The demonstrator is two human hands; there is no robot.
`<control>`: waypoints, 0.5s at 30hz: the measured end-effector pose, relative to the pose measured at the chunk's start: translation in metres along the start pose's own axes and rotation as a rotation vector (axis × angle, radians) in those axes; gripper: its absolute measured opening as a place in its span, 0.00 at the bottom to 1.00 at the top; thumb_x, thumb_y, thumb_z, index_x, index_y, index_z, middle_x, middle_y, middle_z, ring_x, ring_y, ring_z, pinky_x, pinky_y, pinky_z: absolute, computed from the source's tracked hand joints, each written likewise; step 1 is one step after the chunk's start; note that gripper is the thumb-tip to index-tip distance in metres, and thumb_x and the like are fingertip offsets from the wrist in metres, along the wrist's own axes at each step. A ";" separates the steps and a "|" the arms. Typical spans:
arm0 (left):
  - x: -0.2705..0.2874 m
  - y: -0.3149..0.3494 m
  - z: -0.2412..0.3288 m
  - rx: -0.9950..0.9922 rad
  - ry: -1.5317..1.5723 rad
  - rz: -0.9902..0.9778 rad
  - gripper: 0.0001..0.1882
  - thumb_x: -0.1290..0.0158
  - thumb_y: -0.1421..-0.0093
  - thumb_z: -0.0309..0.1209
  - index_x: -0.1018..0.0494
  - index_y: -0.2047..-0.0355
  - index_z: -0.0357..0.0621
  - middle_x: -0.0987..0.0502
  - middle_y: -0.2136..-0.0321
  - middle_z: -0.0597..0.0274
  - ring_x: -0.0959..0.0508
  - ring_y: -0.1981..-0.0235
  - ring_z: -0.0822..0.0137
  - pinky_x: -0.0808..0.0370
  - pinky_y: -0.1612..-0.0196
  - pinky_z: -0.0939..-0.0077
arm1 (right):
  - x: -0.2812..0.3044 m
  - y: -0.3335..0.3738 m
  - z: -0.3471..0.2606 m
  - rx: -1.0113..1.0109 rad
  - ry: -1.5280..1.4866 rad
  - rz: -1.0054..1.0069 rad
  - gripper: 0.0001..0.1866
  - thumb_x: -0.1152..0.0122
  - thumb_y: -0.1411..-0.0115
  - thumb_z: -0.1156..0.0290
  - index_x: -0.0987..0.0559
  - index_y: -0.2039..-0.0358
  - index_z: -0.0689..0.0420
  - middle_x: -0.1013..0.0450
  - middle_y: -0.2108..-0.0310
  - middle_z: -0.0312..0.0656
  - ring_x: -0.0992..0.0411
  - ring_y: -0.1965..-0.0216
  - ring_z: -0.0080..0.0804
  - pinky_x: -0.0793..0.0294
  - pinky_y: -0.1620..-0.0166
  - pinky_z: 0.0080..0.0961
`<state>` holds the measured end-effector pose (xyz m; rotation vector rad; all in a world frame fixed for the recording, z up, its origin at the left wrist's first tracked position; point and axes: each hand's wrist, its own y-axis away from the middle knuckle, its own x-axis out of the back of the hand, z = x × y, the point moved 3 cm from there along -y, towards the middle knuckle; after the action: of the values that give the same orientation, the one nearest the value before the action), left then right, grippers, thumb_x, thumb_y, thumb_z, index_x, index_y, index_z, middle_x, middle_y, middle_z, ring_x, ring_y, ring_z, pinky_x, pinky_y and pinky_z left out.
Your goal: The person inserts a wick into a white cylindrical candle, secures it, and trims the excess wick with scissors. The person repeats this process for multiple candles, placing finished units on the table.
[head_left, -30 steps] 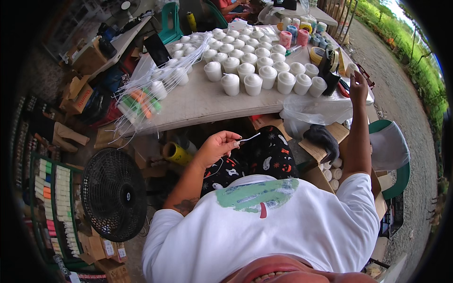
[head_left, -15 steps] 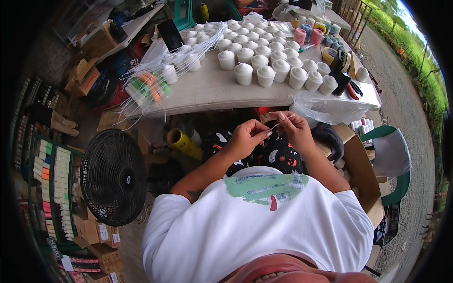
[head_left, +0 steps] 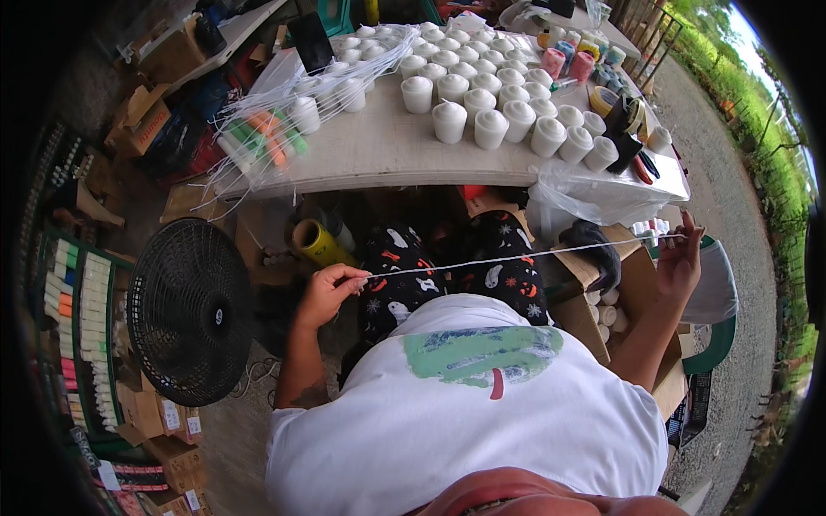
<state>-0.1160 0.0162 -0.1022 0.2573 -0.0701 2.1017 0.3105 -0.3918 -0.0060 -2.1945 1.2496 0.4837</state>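
Note:
A thin white wick (head_left: pixel 516 256) stretches taut across my lap, rising toward the right. My left hand (head_left: pixel 331 292) pinches its left end beside my knee. At the other end, my right hand (head_left: pixel 680 258) holds it between the fingers, out past the cardboard box. On the table ahead, several white candles (head_left: pixel 490 129) stand in rows, each with a domed top. A bundle of loose white wicks (head_left: pixel 318 99) lies over the table's left part, on top of orange and green rolls (head_left: pixel 267 129) in clear plastic.
A black fan (head_left: pixel 191 311) stands close to my left arm. An open cardboard box (head_left: pixel 641 331) holding white pieces sits at my right, near a green chair (head_left: pixel 718 344). Clear plastic (head_left: pixel 564 202) hangs off the edge of the table (head_left: pixel 379 168). Coloured jars (head_left: pixel 581 67) stand farther back.
My hands were close together above my lap. They have moved wide apart, left hand to the left and right hand to the right, drawing the wick out straight between them.

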 end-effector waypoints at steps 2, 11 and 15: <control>0.009 0.001 0.004 0.007 -0.062 0.015 0.07 0.45 0.41 0.24 0.22 0.63 0.36 0.21 0.71 0.65 0.25 0.71 0.78 0.28 0.64 0.83 | 0.005 0.000 -0.012 0.014 0.005 -0.104 0.27 0.56 0.33 0.54 0.30 0.47 0.65 0.26 0.68 0.37 0.29 0.67 0.26 0.30 0.53 0.28; 0.043 -0.012 -0.029 0.096 0.017 0.024 0.07 0.44 0.42 0.26 0.22 0.64 0.35 0.22 0.73 0.66 0.25 0.71 0.78 0.27 0.64 0.82 | 0.085 -0.012 -0.051 0.121 0.022 0.075 0.29 0.62 0.32 0.50 0.34 0.42 0.60 0.26 0.63 0.41 0.29 0.61 0.32 0.31 0.54 0.30; 0.039 -0.007 -0.044 0.203 0.068 -0.054 0.07 0.44 0.42 0.26 0.23 0.65 0.35 0.22 0.73 0.65 0.25 0.72 0.78 0.27 0.65 0.82 | 0.136 -0.007 -0.062 0.136 0.081 0.501 0.30 0.70 0.31 0.47 0.34 0.43 0.57 0.36 0.76 0.35 0.40 0.74 0.29 0.36 0.63 0.28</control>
<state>-0.1361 0.0593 -0.1373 0.3058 0.1893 2.0626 0.3867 -0.5180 -0.0318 -1.7942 1.8300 0.4860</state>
